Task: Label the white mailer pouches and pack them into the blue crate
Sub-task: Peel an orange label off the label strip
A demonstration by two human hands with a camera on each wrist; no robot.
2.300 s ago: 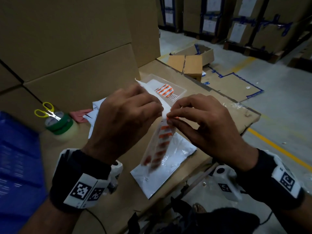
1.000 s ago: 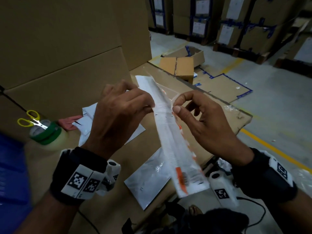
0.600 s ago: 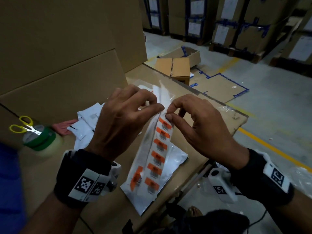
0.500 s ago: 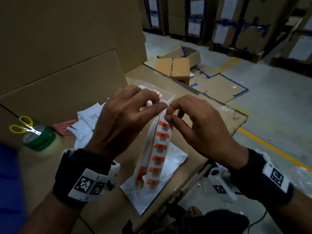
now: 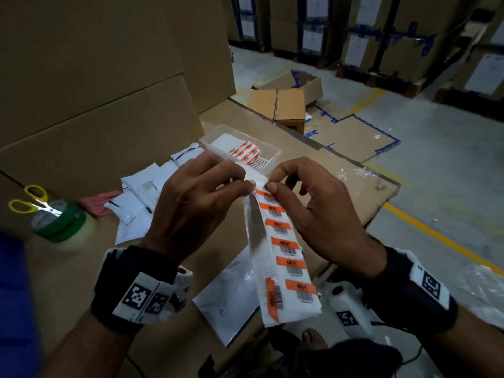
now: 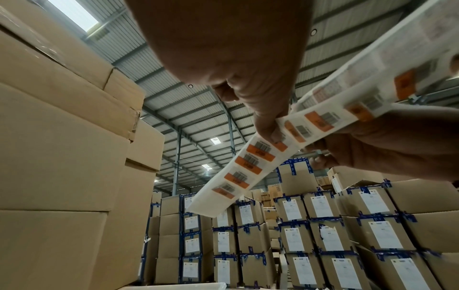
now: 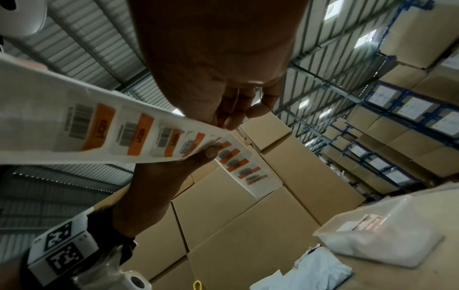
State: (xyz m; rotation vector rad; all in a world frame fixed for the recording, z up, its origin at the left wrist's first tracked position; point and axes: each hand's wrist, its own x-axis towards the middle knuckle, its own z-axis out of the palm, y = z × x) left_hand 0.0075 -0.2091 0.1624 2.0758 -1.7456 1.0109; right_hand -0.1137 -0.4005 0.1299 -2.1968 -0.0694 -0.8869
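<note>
The long white backing strip of orange barcode labels (image 5: 283, 241), edge-on a second ago, now hangs face-up between both hands. The left hand (image 5: 191, 205) pinches its top while the right hand (image 5: 313, 211) picks at the uppermost label, so peeling is likely under way. One white mailer pouch (image 5: 226, 301) waits on the brown cardboard counter (image 5: 362, 192), others near a clear plastic tray (image 5: 272, 156); the blue crate (image 5: 11, 296) sits at left. Stacked cartons fill the warehouse.

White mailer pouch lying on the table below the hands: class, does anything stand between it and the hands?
Yes. The label strip, pinched by the left hand and right hand, hangs directly over the white mailer pouch, covering its right part.
</note>
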